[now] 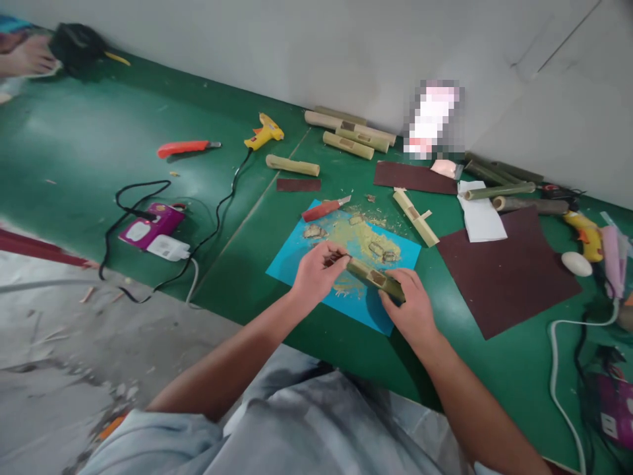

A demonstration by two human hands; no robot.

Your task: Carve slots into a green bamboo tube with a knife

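Note:
A short green bamboo tube with a rectangular slot cut in its side is held between my hands, tilted down to the right. My left hand is closed at its left end, thumb and fingers pinched together. Something thin and dark shows at those fingers, too small to make out. My right hand grips the tube's right end, thumb below and fingers above. Beneath lies a blue sheet strewn with yellowish shavings and small bamboo chips. A red-handled craft knife rests at the sheet's upper edge.
Slotted bamboo tubes lie along the wall. A yellow glue gun, an orange cutter and a purple power strip with cables are at left. Brown sheets and a second glue gun lie right. Another person's hand is far left.

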